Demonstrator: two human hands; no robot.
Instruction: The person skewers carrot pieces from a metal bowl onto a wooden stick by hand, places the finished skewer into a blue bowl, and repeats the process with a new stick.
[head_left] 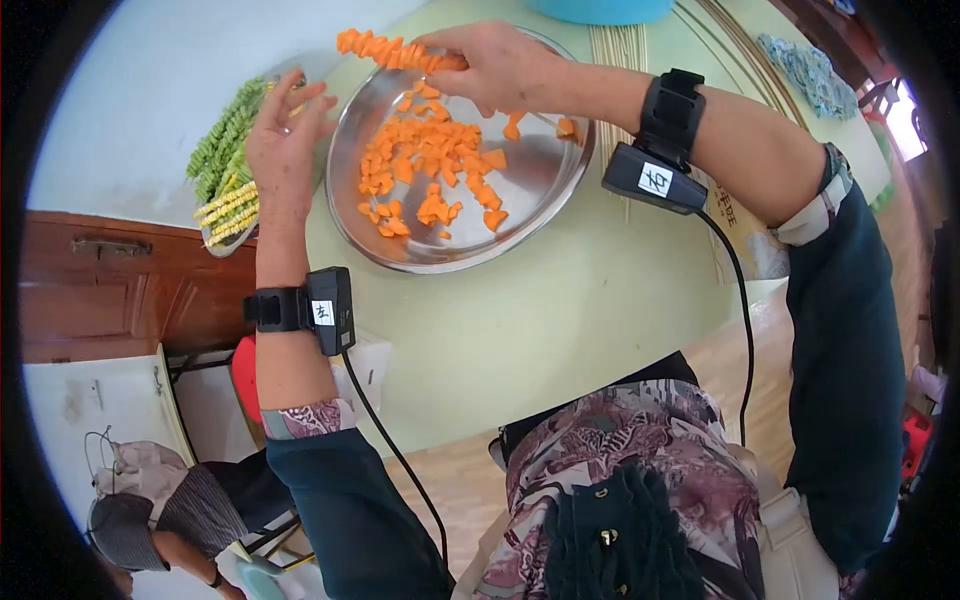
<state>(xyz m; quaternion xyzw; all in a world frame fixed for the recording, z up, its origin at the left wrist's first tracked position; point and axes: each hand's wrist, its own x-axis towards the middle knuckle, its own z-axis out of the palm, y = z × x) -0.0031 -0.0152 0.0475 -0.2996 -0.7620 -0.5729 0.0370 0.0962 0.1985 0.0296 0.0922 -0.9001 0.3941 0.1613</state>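
Over the top of a round metal basin (458, 262), my right hand (495, 68) is closed on a skewer of orange pieces (390, 52) that points left. Many loose orange pieces (425, 145) lie in the basin, and a few more show below my right wrist. My left hand (288, 135) is raised left of the basin, its fingers apart and nothing in them. Just behind it, a tray holds green skewered pieces (222, 145) and yellow skewered pieces (228, 212); my left hand hides part of them.
Bare thin sticks (618, 50) lie on the pale green table (520, 330) right of the basin. A blue container (600, 8) stands at the top edge. Another person (190, 510) is at the lower left. Cables run from both wrist devices.
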